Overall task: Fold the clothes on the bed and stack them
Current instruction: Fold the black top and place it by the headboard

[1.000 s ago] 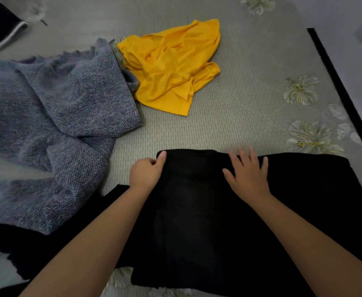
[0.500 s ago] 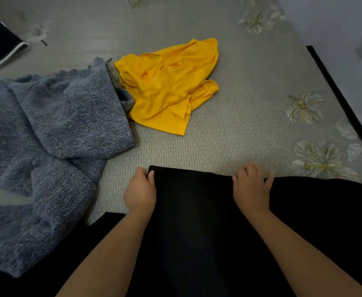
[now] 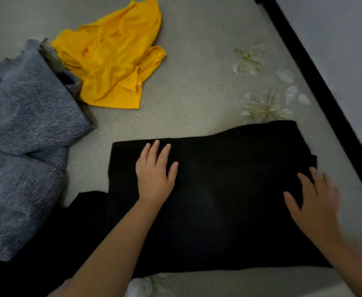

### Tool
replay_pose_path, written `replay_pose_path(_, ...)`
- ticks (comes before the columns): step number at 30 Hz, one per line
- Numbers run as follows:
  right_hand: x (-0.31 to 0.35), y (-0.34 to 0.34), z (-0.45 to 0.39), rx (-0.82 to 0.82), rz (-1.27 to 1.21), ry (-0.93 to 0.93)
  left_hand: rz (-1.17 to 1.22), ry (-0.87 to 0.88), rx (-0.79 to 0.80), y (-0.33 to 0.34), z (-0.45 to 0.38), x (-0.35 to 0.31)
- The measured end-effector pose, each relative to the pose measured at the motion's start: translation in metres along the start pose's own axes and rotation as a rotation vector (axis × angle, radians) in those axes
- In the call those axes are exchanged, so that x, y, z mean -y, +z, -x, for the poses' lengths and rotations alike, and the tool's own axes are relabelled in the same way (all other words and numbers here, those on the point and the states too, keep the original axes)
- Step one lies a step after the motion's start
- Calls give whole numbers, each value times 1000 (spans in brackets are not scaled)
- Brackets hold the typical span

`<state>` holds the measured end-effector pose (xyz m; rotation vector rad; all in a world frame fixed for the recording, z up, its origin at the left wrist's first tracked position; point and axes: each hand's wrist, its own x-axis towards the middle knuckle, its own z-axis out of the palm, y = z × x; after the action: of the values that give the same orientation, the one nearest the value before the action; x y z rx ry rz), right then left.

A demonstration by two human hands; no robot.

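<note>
Knit fabric fills the left: a grey sweater (image 3: 23,133), coarse and nubbly, lies rumpled with a jagged upper edge. Just beside it a yellow garment (image 3: 113,67) of thin, smooth cloth sits crumpled on the ribbed grey bedspread (image 3: 197,93), which bears pale flower prints. Nearer, a black garment (image 3: 229,189) lies folded into a broad flat rectangle. Half a second ago both hands gripped its far edge; now they lie spread on top. The left hand (image 3: 154,174) rests flat, fingers straight, near the far left corner. The right hand (image 3: 317,206), blurred, lies open with splayed fingers at the right edge.
</note>
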<state>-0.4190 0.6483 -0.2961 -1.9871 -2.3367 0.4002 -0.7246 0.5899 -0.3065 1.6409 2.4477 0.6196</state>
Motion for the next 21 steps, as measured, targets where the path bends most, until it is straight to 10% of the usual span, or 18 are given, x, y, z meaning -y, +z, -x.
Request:
replay_pose_path(9,-66,-2,61,192,-484,293,-169,406,536,66,2,-158)
replay_pose_path(21,-79,-1,49,418,-140,366,-761,936,800,106,-53,-278)
